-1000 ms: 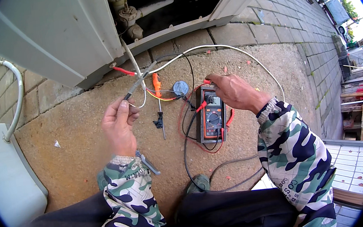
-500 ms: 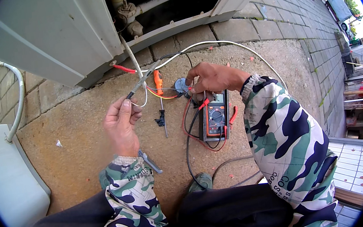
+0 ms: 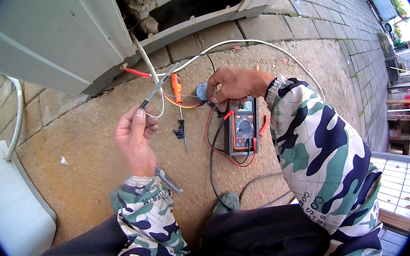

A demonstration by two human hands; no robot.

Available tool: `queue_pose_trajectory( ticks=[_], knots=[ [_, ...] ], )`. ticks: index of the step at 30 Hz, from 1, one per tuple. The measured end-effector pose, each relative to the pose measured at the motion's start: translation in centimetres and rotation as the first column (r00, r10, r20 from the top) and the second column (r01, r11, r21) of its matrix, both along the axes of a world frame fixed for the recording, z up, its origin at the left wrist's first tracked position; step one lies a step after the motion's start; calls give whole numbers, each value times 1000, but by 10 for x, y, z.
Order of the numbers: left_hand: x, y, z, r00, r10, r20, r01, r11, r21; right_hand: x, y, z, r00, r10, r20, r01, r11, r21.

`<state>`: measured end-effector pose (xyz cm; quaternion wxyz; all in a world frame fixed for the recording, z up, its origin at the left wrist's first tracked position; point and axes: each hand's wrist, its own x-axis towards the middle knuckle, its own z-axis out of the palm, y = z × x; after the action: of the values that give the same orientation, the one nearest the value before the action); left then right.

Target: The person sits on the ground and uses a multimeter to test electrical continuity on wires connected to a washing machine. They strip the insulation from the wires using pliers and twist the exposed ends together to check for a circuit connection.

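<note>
My left hand is closed, thumb and fingers pinching the dark end of a slim grey rod that looks like a test probe, together with a thin white wire. A black lead runs off the rod's far end. My right hand is closed, its fingertips bunched at the ends of the red and yellow wires; what they grip is hidden. Just below that hand lies a multimeter with red and black leads. An orange-handled screwdriver rests on the ground between my hands.
A white metal cabinet stands ahead, its lower opening showing pipework. A white cable loops over the concrete slab. Grey-handled pliers lie by my left wrist. A white unit with a hose stands at left.
My right hand has shifted slightly left, and its fingertips have come closer to the coloured wire ends. My left hand keeps its pinch.
</note>
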<state>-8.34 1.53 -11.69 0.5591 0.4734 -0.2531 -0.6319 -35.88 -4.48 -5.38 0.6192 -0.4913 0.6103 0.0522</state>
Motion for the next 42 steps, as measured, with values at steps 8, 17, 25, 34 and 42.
queue_pose_trajectory(
  ticks=[8,17,25,34,42],
  knots=[
    [7,1,-1,999,17,30,-17,1000,-26,-7,-12,-9,996,42,-76,-55,982,-180],
    [8,-3,2,998,55,24,-53,997,-55,-8,-15,3,942,200,-268,-295,876,-381],
    [2,-6,12,997,67,42,-66,997,-42,-26,6,-4,851,90,-518,-440,662,-607],
    [7,-5,11,995,102,22,-101,995,-13,-49,90,-63,666,271,-695,-693,569,-443],
    [6,-2,13,996,92,8,-92,995,-28,-24,78,-58,796,258,-548,-594,511,-622]
  ],
)
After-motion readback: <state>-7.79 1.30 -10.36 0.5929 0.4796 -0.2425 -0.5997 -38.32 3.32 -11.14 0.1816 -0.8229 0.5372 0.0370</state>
